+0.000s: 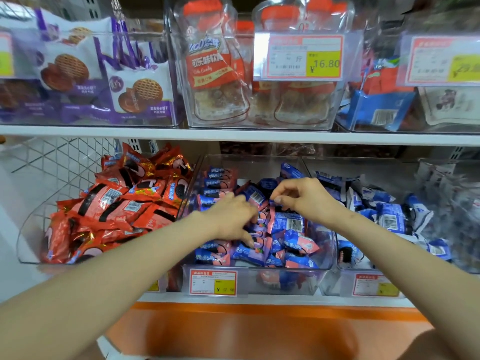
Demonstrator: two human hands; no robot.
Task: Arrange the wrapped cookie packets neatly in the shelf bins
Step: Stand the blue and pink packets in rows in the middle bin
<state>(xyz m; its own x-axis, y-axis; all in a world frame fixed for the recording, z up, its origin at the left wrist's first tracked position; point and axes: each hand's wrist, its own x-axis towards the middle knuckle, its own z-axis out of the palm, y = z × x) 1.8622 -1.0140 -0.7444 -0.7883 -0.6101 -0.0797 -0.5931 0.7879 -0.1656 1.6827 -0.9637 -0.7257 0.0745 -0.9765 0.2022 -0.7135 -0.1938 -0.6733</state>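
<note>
The shelf (259,298) carries clear bins, likely to keep flavours apart. The middle bin (285,281) holds blue packets (293,245): some stand in rows at its left (probably the neat pattern to be extended), the rest lie heaped. Both hands reach into it. The left hand (228,216) sinks its fingers (246,239) among packets under them, thumb spread; blur hides whether they grip one. The right hand (309,201) has fingers (279,200) pinching a packet edge (272,203) at the fingertips, above the heap.
</note>
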